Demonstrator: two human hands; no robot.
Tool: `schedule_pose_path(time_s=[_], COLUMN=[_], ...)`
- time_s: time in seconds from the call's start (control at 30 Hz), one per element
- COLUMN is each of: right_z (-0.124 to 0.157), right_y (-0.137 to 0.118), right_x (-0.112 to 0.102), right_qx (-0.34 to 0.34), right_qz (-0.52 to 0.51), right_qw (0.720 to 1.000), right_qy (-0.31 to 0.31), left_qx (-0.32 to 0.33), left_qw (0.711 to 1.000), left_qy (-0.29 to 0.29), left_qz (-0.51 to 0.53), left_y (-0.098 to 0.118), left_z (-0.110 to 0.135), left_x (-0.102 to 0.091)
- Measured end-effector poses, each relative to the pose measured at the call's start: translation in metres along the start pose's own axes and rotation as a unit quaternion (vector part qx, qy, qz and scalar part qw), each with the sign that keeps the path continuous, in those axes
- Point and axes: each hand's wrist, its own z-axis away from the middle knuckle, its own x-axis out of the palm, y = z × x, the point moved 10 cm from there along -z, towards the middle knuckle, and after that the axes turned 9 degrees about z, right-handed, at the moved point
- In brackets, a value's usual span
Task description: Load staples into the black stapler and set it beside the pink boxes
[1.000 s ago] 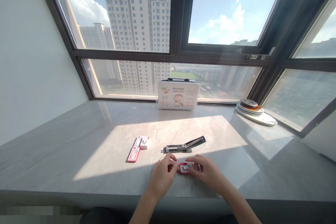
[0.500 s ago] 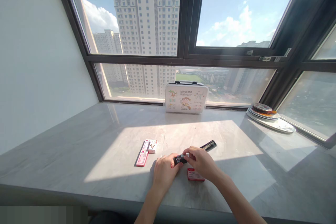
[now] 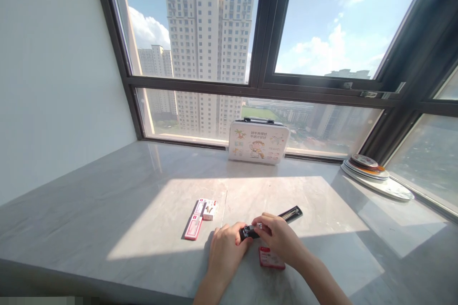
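A black stapler [image 3: 295, 213] lies folded open on the stone sill, slanting up to the right. My left hand [image 3: 228, 248] grips its near end [image 3: 246, 232] between thumb and fingers. Over the stapler's middle, my right hand [image 3: 281, 237] is closed in a pinch, fingertips down at the metal channel. A small silvery bit shows at those fingertips, too small to name. Just below my right hand sits a red staple box [image 3: 271, 258], partly covered by it. Left of my hands are flat red-and-white boxes [image 3: 193, 227] and a small white staple box [image 3: 210, 210].
A white cartoon-printed case [image 3: 258, 143] with a black handle stands against the window. Stacked plates and lids [image 3: 372, 178] rest in the right corner. The sill [image 3: 89, 228] ends at a front edge close to me, with a wall [image 3: 53, 81] on the left.
The view has tilted, so everything sits slightly lower and further right. Both hands keep their places at the stapler, with hardly any finger movement visible.
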Motion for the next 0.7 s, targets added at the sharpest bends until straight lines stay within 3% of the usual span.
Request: schedule_pose_path(time_s=[0.1, 0.23, 0.37, 0.47, 0.6, 0.7], right_z=[0.001, 0.007, 0.021, 0.041, 0.071, 0.065], right_y=[0.000, 0.005, 0.004, 0.040, 0.111, 0.120], right_x=[-0.002, -0.006, 0.004, 0.004, 0.004, -0.014], right_qx=[0.007, 0.073, 0.074, 0.132, 0.271, 0.276], right_qz=[0.014, 0.031, -0.066, -0.173, -0.289, -0.351], right_qw=[1.000, 0.996, 0.995, 0.976, 0.918, 0.894], right_qy=[0.000, 0.027, 0.001, 0.008, 0.000, 0.042], left_qx=[-0.005, -0.011, -0.022, -0.027, -0.025, -0.016], left_qw=[1.000, 1.000, 1.000, 0.999, 0.999, 1.000], left_qy=[0.000, 0.000, 0.006, 0.008, 0.002, -0.006], left_qz=[0.006, 0.008, 0.014, 0.020, 0.025, 0.022], left_y=[-0.001, -0.002, -0.006, -0.008, -0.008, -0.005], left_z=[-0.001, -0.001, -0.001, -0.002, -0.003, -0.003], left_x=[0.000, 0.000, 0.001, 0.002, 0.003, 0.004])
